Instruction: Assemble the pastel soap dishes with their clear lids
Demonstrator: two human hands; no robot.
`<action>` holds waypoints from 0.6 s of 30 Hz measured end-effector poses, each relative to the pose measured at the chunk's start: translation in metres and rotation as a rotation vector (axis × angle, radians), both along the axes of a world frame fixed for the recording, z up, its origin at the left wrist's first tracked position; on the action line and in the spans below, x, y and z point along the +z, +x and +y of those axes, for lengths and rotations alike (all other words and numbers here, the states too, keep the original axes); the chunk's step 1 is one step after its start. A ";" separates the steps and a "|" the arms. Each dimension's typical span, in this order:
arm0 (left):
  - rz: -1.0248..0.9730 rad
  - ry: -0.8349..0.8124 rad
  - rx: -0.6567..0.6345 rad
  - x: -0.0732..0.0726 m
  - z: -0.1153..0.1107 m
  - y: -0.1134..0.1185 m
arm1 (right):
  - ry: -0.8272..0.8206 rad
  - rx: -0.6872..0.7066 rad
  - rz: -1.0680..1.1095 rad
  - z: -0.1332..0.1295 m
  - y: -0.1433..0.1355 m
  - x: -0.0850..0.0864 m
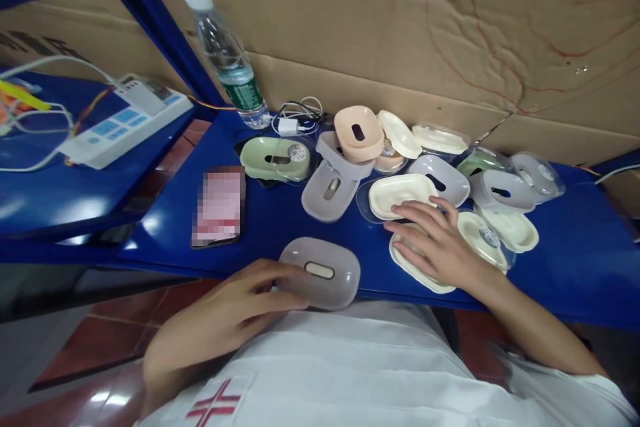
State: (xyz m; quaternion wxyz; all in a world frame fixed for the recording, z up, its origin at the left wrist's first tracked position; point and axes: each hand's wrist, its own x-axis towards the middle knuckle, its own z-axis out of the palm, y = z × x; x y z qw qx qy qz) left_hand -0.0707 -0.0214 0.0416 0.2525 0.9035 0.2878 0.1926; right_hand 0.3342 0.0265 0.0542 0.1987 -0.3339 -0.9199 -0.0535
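Observation:
A translucent grey soap dish [345,273] with a pale oval slot in its middle sits at the table's front edge. My left hand [250,300] grips its left end, fingers over the rim and thumb along the near side. Farther right, my right hand [440,240] is open with its fingers spread over the cream soap dishes. Its fingertips reach the near edge of one cream dish [400,197] that lies on a clear cover. Beneath the palm is another cream piece [420,267], partly hidden; whether the fingers touch it, I cannot tell.
Several grey, green, peach and cream soap dishes cluster at the back, including a green one [275,159] and a stacked peach one [359,133]. A phone [219,205], water bottle [230,67], charger [290,126] and power strip [130,127] are to the left. Cardboard [350,27] stands behind.

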 end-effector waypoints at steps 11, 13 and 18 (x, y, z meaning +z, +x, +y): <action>-0.052 0.025 0.133 -0.017 0.013 0.014 | -0.146 0.300 -0.038 -0.016 -0.018 0.006; -0.054 0.040 0.128 -0.020 0.013 0.021 | -0.126 0.275 -0.039 -0.012 -0.016 0.005; -0.069 0.065 0.084 -0.029 0.018 0.034 | -0.034 0.070 -0.029 0.001 0.006 0.007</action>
